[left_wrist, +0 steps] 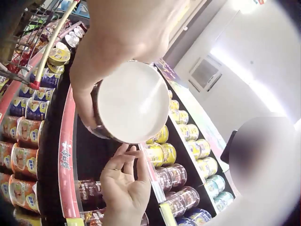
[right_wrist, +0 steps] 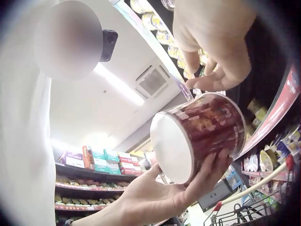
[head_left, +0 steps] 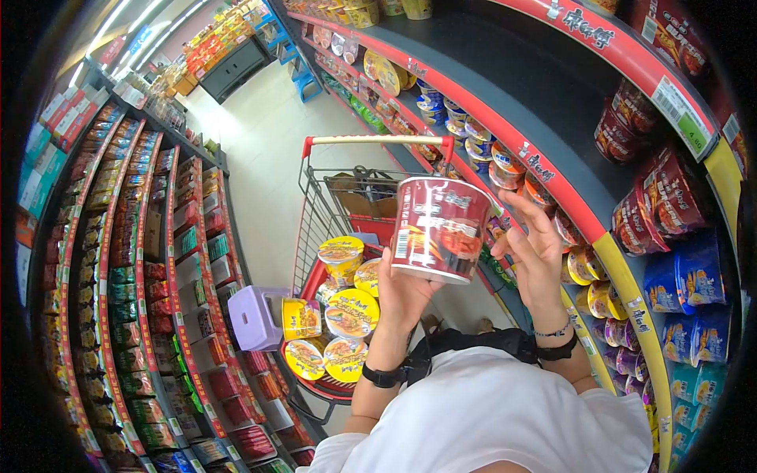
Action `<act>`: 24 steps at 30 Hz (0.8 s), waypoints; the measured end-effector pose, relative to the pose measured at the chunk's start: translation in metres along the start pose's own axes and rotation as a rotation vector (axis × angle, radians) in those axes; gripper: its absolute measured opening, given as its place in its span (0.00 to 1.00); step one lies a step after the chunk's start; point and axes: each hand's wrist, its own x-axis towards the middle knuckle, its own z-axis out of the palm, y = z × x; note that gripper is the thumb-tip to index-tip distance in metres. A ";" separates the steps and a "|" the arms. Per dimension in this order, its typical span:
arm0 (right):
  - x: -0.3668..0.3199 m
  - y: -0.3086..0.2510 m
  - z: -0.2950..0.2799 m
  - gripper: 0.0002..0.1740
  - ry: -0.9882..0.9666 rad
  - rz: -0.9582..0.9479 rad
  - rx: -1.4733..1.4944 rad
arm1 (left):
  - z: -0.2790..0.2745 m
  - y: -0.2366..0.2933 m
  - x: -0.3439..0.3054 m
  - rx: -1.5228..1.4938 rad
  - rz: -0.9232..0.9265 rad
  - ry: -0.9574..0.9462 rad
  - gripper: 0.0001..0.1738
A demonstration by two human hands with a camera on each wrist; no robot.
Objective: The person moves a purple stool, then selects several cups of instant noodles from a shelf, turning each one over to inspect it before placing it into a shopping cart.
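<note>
A dark red instant noodle bucket (head_left: 441,229) is held in front of the chest, printed side toward the head camera. My left hand (head_left: 404,296) grips it from the lower left, its fingers curled round the wall in the right wrist view. The bucket's plain white round end (left_wrist: 133,101) faces the left wrist camera. Beside the bucket's right side is my right hand (head_left: 538,256), palm turned inward and fingers loosely bent. In the right wrist view, the right-hand fingertips (right_wrist: 207,84) hover right at the bucket's upper edge, gripping nothing.
A shopping cart (head_left: 378,140) stands ahead, with several yellow noodle buckets (head_left: 352,314) and a lilac plastic stool (head_left: 259,318) at its near end. Shelves of cup noodles (head_left: 670,197) rise close on the right. Packet shelves (head_left: 134,299) line the left side of the aisle.
</note>
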 end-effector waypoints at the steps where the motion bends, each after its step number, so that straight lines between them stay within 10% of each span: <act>1: 0.000 0.001 0.002 0.24 0.008 0.016 -0.008 | -0.003 0.002 0.000 -0.091 0.013 -0.016 0.44; 24: -0.009 0.012 -0.005 0.16 -0.115 0.070 -0.116 | 0.000 -0.006 0.005 -0.357 -0.038 -0.079 0.50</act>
